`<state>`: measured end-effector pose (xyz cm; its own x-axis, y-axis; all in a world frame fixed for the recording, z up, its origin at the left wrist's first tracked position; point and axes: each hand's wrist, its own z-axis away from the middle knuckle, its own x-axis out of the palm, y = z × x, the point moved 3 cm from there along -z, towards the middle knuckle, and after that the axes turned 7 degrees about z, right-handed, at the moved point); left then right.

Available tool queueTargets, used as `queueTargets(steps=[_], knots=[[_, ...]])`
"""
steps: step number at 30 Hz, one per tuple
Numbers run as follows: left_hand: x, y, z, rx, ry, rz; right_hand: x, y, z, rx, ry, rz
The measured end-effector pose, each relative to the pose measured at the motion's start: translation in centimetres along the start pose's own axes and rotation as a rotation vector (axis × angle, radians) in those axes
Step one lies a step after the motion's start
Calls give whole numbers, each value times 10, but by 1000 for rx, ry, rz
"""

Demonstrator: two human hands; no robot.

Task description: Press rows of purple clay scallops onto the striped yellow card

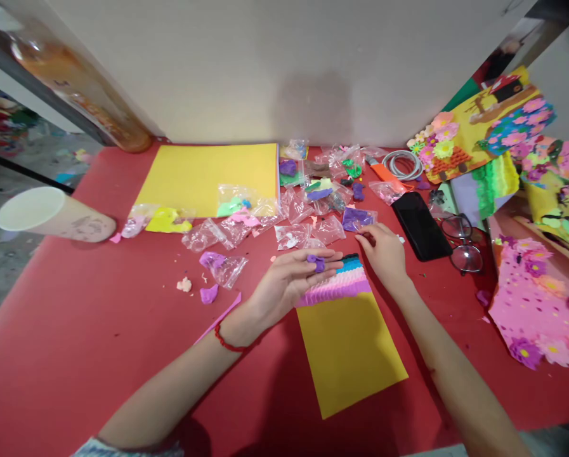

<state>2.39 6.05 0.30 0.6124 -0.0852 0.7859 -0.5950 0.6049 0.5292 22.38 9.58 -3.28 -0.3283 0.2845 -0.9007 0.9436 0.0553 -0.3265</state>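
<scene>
My left hand (291, 279) lies palm up with its fingers stretched out over the red table (75, 355). A small piece of purple clay (316, 262) rests on its fingers. Under the fingertips lies a yellow card (351, 355) whose top edge carries rows of pink, white, blue and black clay scales (339, 284). My right hand (384, 254) reaches past the card with its fingers curled in a pinch beside a plastic bag of purple clay (355, 219). What the pinch holds is too small to make out.
Several small plastic bags of coloured clay (274, 216) are scattered behind the hands. A yellow sheet (203, 174) lies at the back. A black phone (420, 225), glasses (462, 244) and finished paper crafts (531, 304) sit at the right. A paper cup (51, 216) lies at the left.
</scene>
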Motion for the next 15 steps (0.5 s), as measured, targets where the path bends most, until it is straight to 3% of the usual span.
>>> queueTargets(steps=[4, 7, 12, 15], knots=[[0, 0, -11, 13, 98, 18, -4, -2, 7, -17, 30, -74], [2, -2, -18, 2, 89, 32, -12, 6, 7, -12, 82, -146], [3, -1, -26, -6, 78, -71, -21, 35, -2, 200, 143, -455], [7, -1, -33, -59, 74, -148, -18, 48, -8, 265, 122, -504]])
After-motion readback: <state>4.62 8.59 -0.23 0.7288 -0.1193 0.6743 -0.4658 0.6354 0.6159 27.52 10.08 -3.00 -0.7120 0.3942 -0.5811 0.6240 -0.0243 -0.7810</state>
